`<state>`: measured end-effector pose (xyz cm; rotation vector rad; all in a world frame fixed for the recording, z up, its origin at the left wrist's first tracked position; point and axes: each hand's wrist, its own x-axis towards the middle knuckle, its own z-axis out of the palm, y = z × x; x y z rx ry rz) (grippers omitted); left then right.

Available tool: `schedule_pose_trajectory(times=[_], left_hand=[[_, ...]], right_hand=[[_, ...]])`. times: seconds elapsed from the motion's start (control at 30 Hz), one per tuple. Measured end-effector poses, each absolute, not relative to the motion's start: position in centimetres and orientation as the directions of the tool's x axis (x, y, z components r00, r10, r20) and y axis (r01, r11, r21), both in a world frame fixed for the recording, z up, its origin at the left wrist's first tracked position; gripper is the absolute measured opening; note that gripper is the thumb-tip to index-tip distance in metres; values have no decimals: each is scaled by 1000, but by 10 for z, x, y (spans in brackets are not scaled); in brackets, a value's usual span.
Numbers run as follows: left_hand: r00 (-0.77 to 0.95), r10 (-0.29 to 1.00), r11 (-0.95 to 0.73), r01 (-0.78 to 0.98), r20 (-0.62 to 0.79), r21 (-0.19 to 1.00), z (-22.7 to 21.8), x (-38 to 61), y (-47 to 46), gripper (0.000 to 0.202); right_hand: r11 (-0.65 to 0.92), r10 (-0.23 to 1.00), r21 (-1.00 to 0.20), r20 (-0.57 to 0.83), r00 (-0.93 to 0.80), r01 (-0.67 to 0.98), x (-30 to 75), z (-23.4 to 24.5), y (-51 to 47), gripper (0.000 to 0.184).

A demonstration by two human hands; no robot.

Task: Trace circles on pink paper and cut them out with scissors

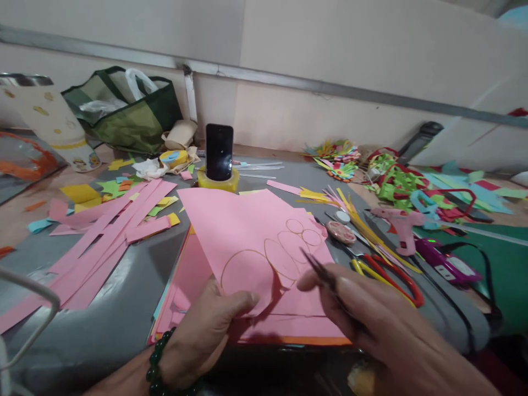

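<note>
The left hand (210,322) pinches the lower edge of a thin pink paper sheet with outlined ovals and circles (235,225), thumb on top; the sheet is tilted over a stack of pink and orange paper (187,289) on the grey tabletop (119,316). The right hand (358,308) grasps a dark, slender, pointed metal tool (317,266), its tip close to the smaller outlines; motion blur prevents confirming whether it is scissors or tweezers. Principal risk: the sheet is supported by one pinch only, so its far end could flex and carry an outline off line under the tip. A tear could start at the curved free edge beside the largest outline if the paper is pulled there. The left thumb, lying near that edge, could be nicked should the point slip. The tip, pressed too low, could also mark the stack.
</note>
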<state>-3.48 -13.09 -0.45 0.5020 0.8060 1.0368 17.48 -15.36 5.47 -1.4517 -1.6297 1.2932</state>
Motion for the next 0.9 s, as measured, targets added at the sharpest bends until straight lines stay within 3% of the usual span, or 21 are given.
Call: schedule_pose_trajectory(times=[0.03,0.17,0.37,0.5,0.7,0.9], left_hand=[[276,897,442,-541,-345,715,-4,-35,-131,11],[306,876,482,-540,-372,690,-4,-36,-131,10],[317,869,494,-588,-380,640,-9,-39,-128,14],[317,865,501,-603,-389,621,-13,-38,-130,18],[315,855,516,-590,-412,621,-9,-38,-132,39],[329,865,501,-597,-379,627,-11,-38,-129,36]], right_hand=[[-41,953,-907,-162,-258,420,166,54,-144,13],[48,911,-854,-176,-374,519,144,41,-116,41],[131,873,-848,-147,-465,514,151,22,-113,43],[26,877,-876,-211,-432,481,152,17,-112,46],[-263,807,-847,-456,-376,463,145,23,-111,50],[-347,763,-856,-495,-416,383,141,24,-106,48]])
